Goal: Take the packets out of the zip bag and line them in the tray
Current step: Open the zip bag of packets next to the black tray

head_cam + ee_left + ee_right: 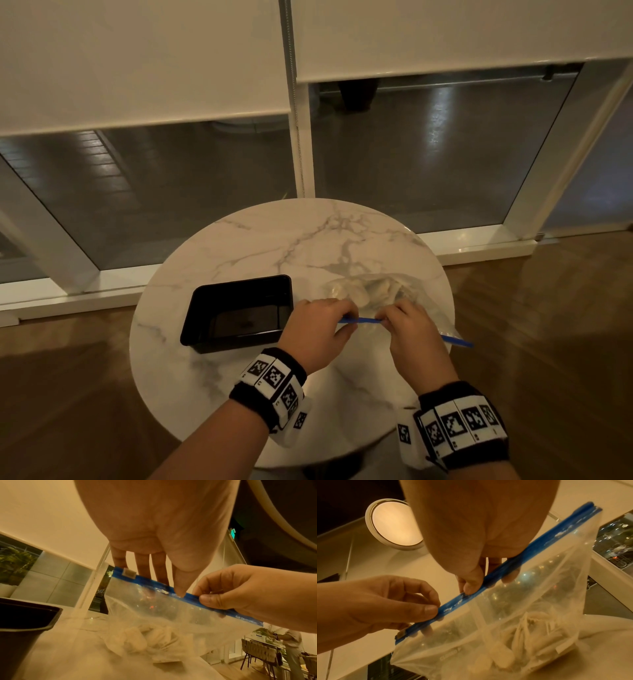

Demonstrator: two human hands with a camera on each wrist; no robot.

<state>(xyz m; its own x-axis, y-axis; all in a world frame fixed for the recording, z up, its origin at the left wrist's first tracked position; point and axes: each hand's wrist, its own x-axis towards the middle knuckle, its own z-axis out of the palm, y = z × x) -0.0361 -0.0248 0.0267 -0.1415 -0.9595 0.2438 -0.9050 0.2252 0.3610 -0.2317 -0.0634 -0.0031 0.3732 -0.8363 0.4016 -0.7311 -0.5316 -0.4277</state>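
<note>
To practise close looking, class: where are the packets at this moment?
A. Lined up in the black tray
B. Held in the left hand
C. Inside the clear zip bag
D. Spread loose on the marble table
C: the packets lie at the bottom of the zip bag, whose blue strip both hands pinch, and the tray holds none.

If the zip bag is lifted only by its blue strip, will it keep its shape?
Probably not: the zip bag is thin, creased film and would likely sag. The packets lie bunched at its bottom, so they may shift. The blue strip looks stiffer.
</note>
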